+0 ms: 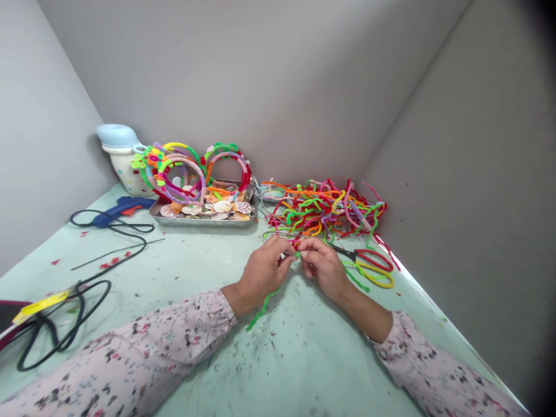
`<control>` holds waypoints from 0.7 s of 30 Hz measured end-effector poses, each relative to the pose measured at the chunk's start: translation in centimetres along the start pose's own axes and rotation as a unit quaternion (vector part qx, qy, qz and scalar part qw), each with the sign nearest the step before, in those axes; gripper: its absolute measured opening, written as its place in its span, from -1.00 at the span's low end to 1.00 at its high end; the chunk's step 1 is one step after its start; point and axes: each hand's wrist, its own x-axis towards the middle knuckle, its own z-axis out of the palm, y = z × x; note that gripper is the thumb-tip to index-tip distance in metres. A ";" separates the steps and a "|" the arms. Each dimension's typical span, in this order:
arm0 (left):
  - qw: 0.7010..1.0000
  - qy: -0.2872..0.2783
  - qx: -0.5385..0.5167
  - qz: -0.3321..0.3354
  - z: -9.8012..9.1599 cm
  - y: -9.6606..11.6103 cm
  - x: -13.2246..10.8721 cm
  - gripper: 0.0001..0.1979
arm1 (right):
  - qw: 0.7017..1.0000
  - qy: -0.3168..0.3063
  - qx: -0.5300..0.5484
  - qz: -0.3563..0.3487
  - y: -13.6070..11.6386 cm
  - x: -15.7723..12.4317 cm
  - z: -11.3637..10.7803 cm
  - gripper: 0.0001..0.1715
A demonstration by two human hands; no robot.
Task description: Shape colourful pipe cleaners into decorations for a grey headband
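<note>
My left hand (266, 270) and my right hand (324, 266) meet over the middle of the table, fingertips pinched around a green pipe cleaner (264, 311). A small green part of it shows between the fingertips, and its loose end hangs below my left hand toward the table. A thin grey piece also shows at my left fingertips; its full shape is hidden. Just behind the hands lies a heap of colourful pipe cleaners (321, 211). Scissors with red and yellow handles (376, 260) rest right of my right hand.
A metal tray (204, 222) of shells (221, 206) stands at the back, with decorated headbands (185, 174) on it. Left of it are a white cup with a blue lid (125, 162) and a blue glue gun (115, 212). Black cable (125, 263) loops over the table's left side.
</note>
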 end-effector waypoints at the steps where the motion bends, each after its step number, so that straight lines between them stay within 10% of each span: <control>1: 1.000 -0.001 -0.001 -0.003 0.0 0.0 0.0 -0.96 | 1.000 -0.001 0.001 0.001 0.0 0.0 0.0 -0.92; 21: 1.000 0.006 -0.013 -0.011 -0.1 0.2 0.0 -0.96 | 1.000 -0.007 -0.008 0.006 -0.3 -0.1 0.2 -0.93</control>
